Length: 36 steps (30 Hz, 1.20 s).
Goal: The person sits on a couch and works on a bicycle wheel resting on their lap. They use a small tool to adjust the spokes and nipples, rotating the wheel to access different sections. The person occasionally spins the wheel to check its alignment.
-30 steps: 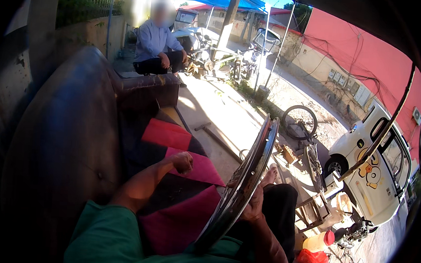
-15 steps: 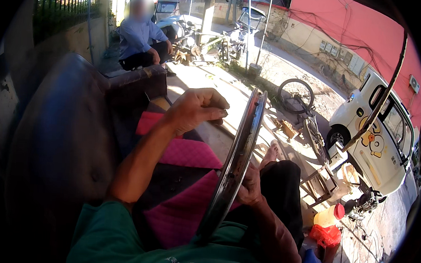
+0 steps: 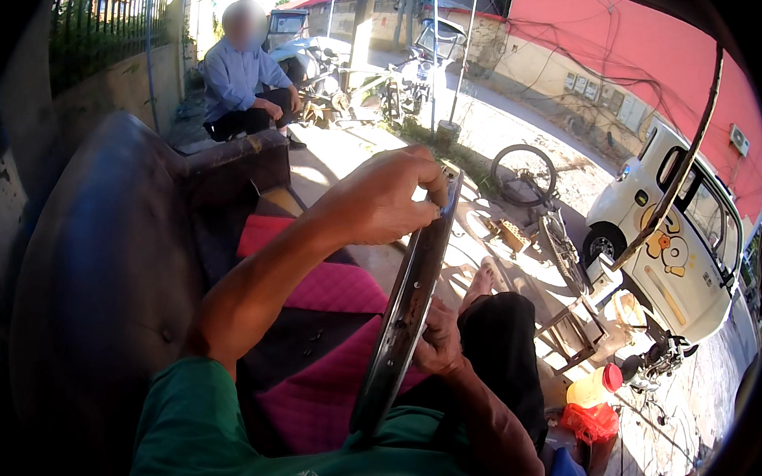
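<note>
The bare wheel rim (image 3: 412,301) leans upright in front of the person's green shirt (image 3: 299,442), its lower end toward 6 o'clock and its upper end toward 1 o'clock. The left hand (image 3: 384,194) is at the rim's 12 o'clock end, thumb and forefinger bent into a pinch against its edge; a tiny bluish spot shows at the tips, but I cannot tell whether they grip anything. The right hand (image 3: 440,342), at about 4 o'clock from the rim's middle, has its fingers curled onto the side and appears to steady it, though some tips are hidden.

As for progress, the work on the rim looks unfinished: no tyre sits on the part in view, and its channel lies exposed with small marks or holes along it. Whether any spokes are fitted cannot be told from this edge-on angle. The left hand's detail work seems under way at one spot only.

The patchwork sofa seat (image 3: 339,288) lies at 9 o'clock from the rim, and a bicycle wheel (image 3: 524,174) at 1 o'clock, well apart.
</note>
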Available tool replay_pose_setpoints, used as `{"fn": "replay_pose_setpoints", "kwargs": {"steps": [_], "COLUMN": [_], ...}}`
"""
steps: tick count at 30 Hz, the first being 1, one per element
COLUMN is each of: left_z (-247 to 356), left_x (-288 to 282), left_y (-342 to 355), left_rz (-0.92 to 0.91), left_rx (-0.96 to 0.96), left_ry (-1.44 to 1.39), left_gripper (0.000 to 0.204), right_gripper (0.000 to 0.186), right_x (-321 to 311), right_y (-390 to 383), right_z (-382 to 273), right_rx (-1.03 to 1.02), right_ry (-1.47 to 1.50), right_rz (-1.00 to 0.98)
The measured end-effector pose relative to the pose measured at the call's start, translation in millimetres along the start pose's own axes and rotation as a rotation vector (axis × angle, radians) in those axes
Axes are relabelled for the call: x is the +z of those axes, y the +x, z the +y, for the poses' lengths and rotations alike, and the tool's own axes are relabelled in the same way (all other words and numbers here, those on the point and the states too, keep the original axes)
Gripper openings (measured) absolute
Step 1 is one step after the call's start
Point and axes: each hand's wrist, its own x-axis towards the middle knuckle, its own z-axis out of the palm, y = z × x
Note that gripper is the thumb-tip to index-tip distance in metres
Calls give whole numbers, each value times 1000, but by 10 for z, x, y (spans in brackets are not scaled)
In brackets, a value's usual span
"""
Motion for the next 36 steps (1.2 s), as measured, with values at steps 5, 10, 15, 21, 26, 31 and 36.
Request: {"fn": "replay_pose_setpoints", "kwargs": {"steps": [5,10,15,21,26,31,36], "left_z": [66,99,111,75,-30,-153,-103], "left_x": [47,95,169,262,176,115,132], "left_y": [121,76,-33,-184,-264,-261,-298], "left_rz": [-46,-4,91,213,282,242,236], "left_rx": [-161,-120,-73,-113,-117,-183,-257], "left_ry": [63,174,215,87,4,-41,-163], "left_gripper": [13,12,8,13,12,13,11], "right_gripper": [23,22,20,20,20,15,20], "right_x": [17,32,19,-148,-23,-3,84], "right_y": [22,27,9,289,598,700,878], "right_z": [-42,-38,67,200,126,107,-21], "right_rx": [10,-32,-28,268,281,276,181], "right_ry": [-52,-49,79,559,508,578,608], "right_rz": [13,35,104,470,438,415,397]}}
